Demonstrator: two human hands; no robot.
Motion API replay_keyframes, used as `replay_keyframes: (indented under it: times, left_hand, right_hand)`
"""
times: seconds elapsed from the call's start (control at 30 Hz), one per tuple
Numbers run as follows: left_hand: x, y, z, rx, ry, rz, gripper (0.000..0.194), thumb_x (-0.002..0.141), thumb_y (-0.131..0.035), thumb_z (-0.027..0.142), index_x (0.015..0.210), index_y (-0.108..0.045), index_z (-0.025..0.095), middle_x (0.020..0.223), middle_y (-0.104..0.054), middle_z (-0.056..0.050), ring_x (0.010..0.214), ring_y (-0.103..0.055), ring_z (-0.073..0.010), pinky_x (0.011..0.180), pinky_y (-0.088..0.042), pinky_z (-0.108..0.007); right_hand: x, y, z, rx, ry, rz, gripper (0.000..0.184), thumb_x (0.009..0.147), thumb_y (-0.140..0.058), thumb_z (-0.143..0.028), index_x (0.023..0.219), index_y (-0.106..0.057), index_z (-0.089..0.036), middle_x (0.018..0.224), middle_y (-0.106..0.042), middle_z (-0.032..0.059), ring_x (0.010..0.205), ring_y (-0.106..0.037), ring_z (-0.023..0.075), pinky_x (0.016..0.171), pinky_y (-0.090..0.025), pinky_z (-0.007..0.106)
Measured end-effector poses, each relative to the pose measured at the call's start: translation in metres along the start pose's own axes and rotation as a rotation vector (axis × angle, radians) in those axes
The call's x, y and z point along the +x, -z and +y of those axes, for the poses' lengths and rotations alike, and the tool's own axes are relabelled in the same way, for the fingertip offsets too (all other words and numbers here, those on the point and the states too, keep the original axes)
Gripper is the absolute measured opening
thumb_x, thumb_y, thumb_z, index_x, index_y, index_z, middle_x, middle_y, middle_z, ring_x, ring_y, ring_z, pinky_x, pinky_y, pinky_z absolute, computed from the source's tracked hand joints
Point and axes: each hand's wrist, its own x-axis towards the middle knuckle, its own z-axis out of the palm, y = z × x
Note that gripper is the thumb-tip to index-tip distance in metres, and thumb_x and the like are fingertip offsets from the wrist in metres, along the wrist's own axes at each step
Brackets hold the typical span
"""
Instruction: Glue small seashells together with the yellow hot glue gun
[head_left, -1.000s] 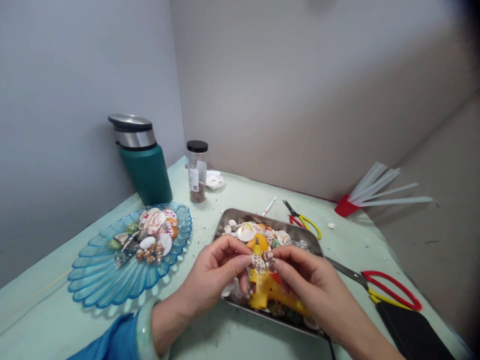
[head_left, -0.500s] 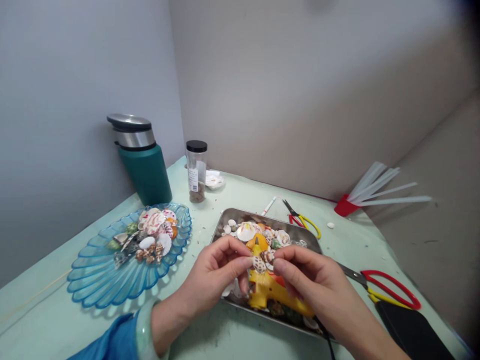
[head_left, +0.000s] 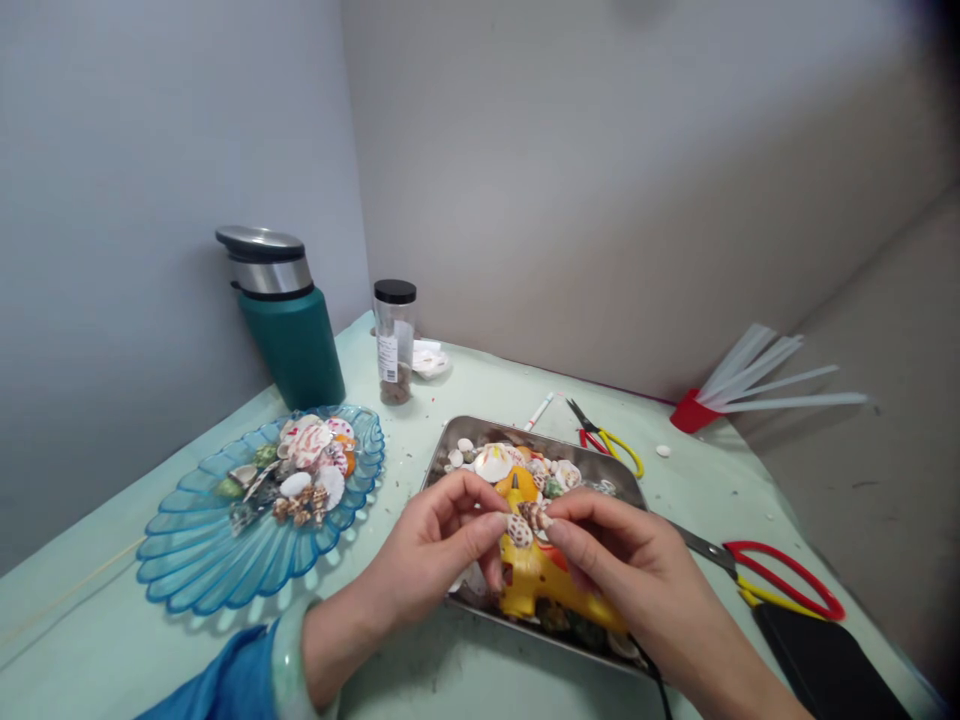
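Between thumb and fingers, my left hand (head_left: 442,540) pinches a small white seashell with brown spots (head_left: 520,530). My right hand (head_left: 622,550) is closed on a brown-and-white spiral shell (head_left: 534,514), which sits against the spotted one; whether the two are joined I cannot tell. Both hands are above a metal tray (head_left: 450,432) full of mixed shells. Under the held shells a yellow glue gun (head_left: 551,585) lies across the tray, its dark nozzle pointing away from me and its cord leaving at the near right.
A blue shell-shaped plate (head_left: 217,565) with a heap of shells stands left. Behind are a green bottle (head_left: 292,345) and a black-lidded jar (head_left: 394,340). On the right lie small scissors (head_left: 611,445), large red-handled scissors (head_left: 780,580) and a red cup (head_left: 691,412) with glue sticks.
The spiral shell has turned in my right fingers and lies more sideways against the spotted shell. The spotted shell has tilted slightly. Both hands stay over the tray.
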Motion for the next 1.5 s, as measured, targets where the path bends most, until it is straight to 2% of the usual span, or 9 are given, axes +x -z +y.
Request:
replay_keyframes:
  times: [0.3,0.47,0.67,0.87,0.93,1.0,1.17,1.3,1.5]
  left_hand:
    - [-0.001,0.0,-0.004,-0.014,-0.031,-0.029,0.021,0.085,-0.06,0.035,0.092,-0.052,0.017,0.056,-0.062,0.002,0.05,-0.06,-0.0118,0.056,-0.046,-0.023]
    - [-0.001,0.001,-0.004,0.009,-0.059,-0.049,0.019,0.087,-0.057,0.034,0.094,-0.054,0.016,0.06,-0.061,0.001,0.055,-0.059,-0.0118,0.058,-0.046,-0.024]
    - [-0.004,-0.001,-0.005,0.108,-0.051,-0.031,0.02,0.088,-0.056,0.033,0.099,-0.053,0.016,0.06,-0.058,0.002,0.056,-0.057,-0.0113,0.057,-0.045,-0.022]
    - [-0.002,-0.003,-0.006,0.213,-0.187,0.024,0.018,0.077,-0.068,0.019,0.093,-0.059,0.018,0.101,-0.057,-0.004,0.069,-0.056,-0.0096,0.062,-0.047,-0.022]
    - [-0.002,-0.002,-0.006,0.231,-0.204,0.031,0.019,0.075,-0.07,0.017,0.091,-0.06,0.017,0.107,-0.057,-0.005,0.073,-0.056,-0.0102,0.065,-0.047,-0.022]
    - [-0.003,-0.002,-0.006,0.197,-0.16,0.017,0.019,0.077,-0.069,0.019,0.093,-0.059,0.017,0.103,-0.06,-0.005,0.071,-0.057,-0.0108,0.063,-0.047,-0.023]
    - [-0.004,-0.004,-0.006,0.062,-0.001,-0.035,0.024,0.083,-0.064,0.026,0.102,-0.054,0.016,0.066,-0.065,-0.001,0.061,-0.061,-0.0127,0.059,-0.047,-0.023]
    - [-0.002,-0.005,-0.004,-0.026,0.025,-0.025,0.025,0.081,-0.067,0.029,0.097,-0.054,0.015,0.065,-0.068,-0.002,0.061,-0.064,-0.013,0.062,-0.051,-0.025]
    - [-0.001,-0.005,-0.001,-0.1,0.028,-0.018,0.029,0.078,-0.07,0.035,0.091,-0.055,0.014,0.068,-0.071,-0.005,0.066,-0.069,-0.0164,0.066,-0.055,-0.029]
  right_hand:
    - [0.0,-0.002,0.002,-0.026,-0.004,0.01,0.02,0.082,-0.064,-0.04,0.078,-0.067,-0.021,0.064,-0.052,-0.0042,0.055,-0.042,0.0084,0.049,-0.035,0.018]
    - [0.0,-0.004,0.003,0.052,-0.056,0.009,0.023,0.081,-0.064,-0.042,0.077,-0.065,-0.02,0.058,-0.049,-0.0055,0.052,-0.04,0.008,0.048,-0.033,0.018]
    - [0.001,-0.005,0.001,0.089,-0.082,0.03,0.025,0.08,-0.065,-0.042,0.071,-0.063,-0.018,0.054,-0.044,-0.0068,0.051,-0.037,0.0073,0.048,-0.031,0.018]
    - [-0.001,-0.009,-0.004,0.121,-0.116,0.043,0.031,0.078,-0.065,-0.044,0.064,-0.057,-0.017,0.051,-0.042,-0.0074,0.049,-0.035,0.0069,0.047,-0.029,0.018]
    - [-0.002,-0.012,-0.005,0.127,-0.124,0.037,0.032,0.078,-0.064,-0.044,0.063,-0.055,-0.017,0.051,-0.041,-0.0075,0.049,-0.035,0.0069,0.046,-0.029,0.018]
    - [-0.002,-0.013,-0.006,0.133,-0.136,0.029,0.033,0.078,-0.063,-0.044,0.063,-0.054,-0.017,0.05,-0.041,-0.0075,0.049,-0.035,0.007,0.046,-0.029,0.018]
    - [-0.001,-0.014,-0.004,0.116,-0.137,0.026,0.032,0.079,-0.062,-0.045,0.064,-0.054,-0.018,0.049,-0.042,-0.0074,0.047,-0.037,0.0072,0.045,-0.031,0.018]
    - [-0.001,-0.014,0.001,0.081,-0.076,0.052,0.028,0.08,-0.062,-0.044,0.069,-0.055,-0.019,0.055,-0.047,-0.0063,0.048,-0.042,0.0081,0.044,-0.034,0.018]
    - [-0.003,-0.014,0.007,-0.043,0.081,0.083,0.021,0.086,-0.057,-0.038,0.101,-0.061,-0.023,0.083,-0.061,0.0001,0.075,-0.058,0.0152,0.062,-0.046,0.023]
